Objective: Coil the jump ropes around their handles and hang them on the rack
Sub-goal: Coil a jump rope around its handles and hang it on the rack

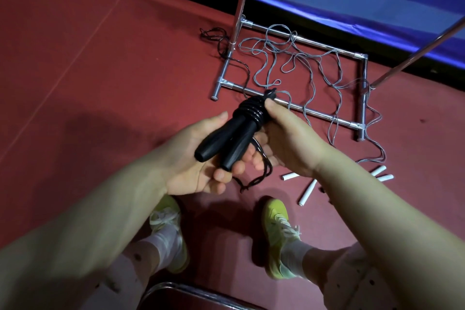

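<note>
So the black jump rope (247,113) was most of the way wrapped: several tight turns of cord sat around the top of its two black handles (226,141), which were held side by side above the red floor (88,70). The left hand (198,158) cupped the handle ends from below with fingers curled under them, while the right hand (284,138) pinched the coil with the thumb on top, and a loose tail of black cord (261,171) hung under the hands, so I'd say that one wasn't quite finished. Nothing looked hung on the metal rack (289,106) yet. The grey ropes (302,65) lay in a tangle across its base, white handles (308,191) scattered on the floor nearby, plus another dark rope (219,40) by the rack's left post, all uncoiled
</note>
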A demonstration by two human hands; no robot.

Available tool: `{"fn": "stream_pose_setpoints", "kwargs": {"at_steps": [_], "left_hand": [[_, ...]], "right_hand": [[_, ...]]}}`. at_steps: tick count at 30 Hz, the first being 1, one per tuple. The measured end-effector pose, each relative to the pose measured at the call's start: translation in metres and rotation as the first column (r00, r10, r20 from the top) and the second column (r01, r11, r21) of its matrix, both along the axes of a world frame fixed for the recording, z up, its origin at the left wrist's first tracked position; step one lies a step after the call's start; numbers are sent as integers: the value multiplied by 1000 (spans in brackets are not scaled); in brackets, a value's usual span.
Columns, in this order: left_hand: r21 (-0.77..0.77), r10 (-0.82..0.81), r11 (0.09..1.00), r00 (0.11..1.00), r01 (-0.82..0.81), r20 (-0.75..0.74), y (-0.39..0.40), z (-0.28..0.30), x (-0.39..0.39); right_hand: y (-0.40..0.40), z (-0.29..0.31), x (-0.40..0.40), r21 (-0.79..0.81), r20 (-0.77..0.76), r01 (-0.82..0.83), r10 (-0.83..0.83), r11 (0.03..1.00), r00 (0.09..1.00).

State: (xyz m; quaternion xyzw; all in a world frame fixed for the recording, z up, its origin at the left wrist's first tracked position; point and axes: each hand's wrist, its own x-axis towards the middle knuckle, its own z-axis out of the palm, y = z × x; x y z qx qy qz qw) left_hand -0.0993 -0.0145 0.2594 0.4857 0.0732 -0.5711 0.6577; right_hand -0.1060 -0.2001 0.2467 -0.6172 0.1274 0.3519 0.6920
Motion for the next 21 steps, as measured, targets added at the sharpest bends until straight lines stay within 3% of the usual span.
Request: {"fn": "stream_pose_setpoints", "kwargs": {"at_steps": [6,13,16,21], "left_hand": [[168,26,985,997,-38,74,-4,-1,1],[421,-23,900,952,-114,307,-5,-8,3],[552,-124,817,882,-169,454,-5,-12,3],[600,-221,754,757,-267,615,0,-17,5]], "right_hand": [[-5,1,-1,-199,-102,-47,26,979,994],[-2,-2,-2,-331,24,-46,57,942,998],[0,1,-3,-283,-49,-72,61,956,997],[0,-1,-2,-189,-120,-62,39,980,992]]}}
